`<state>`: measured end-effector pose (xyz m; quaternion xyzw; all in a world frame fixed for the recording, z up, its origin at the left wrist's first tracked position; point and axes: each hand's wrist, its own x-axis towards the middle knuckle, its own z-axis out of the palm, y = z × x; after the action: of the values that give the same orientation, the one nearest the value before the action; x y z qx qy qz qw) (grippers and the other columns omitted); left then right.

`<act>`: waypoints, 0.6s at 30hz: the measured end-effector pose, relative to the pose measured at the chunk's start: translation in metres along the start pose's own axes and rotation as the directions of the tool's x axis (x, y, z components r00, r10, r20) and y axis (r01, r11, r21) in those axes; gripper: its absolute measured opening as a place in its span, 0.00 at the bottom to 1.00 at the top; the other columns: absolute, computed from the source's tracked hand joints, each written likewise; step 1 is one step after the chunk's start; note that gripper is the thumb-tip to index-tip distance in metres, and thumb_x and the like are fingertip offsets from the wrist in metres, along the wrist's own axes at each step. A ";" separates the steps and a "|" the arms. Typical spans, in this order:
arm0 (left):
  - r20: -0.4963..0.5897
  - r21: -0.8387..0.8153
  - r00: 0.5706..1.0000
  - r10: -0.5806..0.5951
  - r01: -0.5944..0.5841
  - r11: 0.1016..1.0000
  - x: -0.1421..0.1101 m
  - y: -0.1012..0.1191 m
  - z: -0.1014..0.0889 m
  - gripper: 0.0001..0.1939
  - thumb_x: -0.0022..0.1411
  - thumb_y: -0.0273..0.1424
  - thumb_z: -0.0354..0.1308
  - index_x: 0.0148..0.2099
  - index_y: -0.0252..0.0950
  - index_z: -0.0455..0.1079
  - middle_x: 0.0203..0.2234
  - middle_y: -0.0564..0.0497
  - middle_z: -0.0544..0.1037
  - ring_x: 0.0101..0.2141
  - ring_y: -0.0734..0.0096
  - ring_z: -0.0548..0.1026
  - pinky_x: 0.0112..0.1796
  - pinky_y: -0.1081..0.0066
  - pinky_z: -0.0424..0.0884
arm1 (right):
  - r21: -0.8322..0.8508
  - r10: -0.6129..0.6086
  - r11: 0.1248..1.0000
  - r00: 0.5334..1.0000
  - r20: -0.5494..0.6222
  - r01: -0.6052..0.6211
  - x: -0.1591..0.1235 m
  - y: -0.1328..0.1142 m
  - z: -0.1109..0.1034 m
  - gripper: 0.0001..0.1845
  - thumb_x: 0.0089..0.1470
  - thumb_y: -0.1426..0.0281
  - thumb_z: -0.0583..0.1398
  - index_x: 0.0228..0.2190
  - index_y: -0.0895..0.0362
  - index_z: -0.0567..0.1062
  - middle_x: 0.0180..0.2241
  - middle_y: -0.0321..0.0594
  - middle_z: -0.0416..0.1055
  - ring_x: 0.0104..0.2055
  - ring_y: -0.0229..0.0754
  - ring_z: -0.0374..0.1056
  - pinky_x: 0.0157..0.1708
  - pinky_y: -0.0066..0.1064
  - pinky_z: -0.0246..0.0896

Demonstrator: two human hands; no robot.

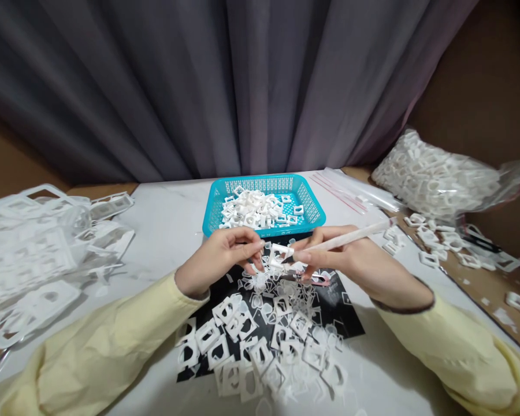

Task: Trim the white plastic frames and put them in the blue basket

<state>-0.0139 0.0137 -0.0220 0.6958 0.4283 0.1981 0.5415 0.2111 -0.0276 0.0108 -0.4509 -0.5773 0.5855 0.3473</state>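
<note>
Over a black mat (346, 312), my right hand (346, 254) is closed around a long white pen-like stick (355, 234). Its fingertips also hold a small white plastic frame piece (278, 254). Below those fingers is a slim pink-edged tool (319, 280); I cannot tell whether it is gripped or lying there. My left hand (225, 254) is just left of the frame piece, thumb and fingers pinched together. What is in that pinch, if anything, is too small to make out. Thin white scraps (264, 280) lie under both hands, with several white frame pieces (260, 352) heaped nearer me.
Behind my hands stands a turquoise basket (209, 211) with many white pieces inside. Large white plastic sheets (30, 248) are stacked at left. A clear bag of white parts (437, 173) and loose pieces (450, 240) lie at right, near flat zip bags (355, 190). A grey curtain (260, 86) hangs behind.
</note>
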 end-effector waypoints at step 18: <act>0.168 -0.225 0.980 -0.106 0.142 0.964 -0.020 0.026 0.011 0.07 0.58 0.30 0.59 0.38 0.34 0.65 0.28 0.47 0.82 0.32 0.68 0.79 0.36 0.69 0.74 | -0.297 -0.019 0.953 0.991 0.135 0.059 -0.016 -0.010 0.008 0.08 0.53 0.68 0.61 0.24 0.55 0.72 0.37 0.34 0.76 0.42 0.38 0.72 0.39 0.28 0.65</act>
<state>-0.0069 -0.0099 0.0019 0.6115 0.4013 0.1586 0.6632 0.2084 -0.0440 0.0223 -0.4476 -0.6896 0.5125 0.2478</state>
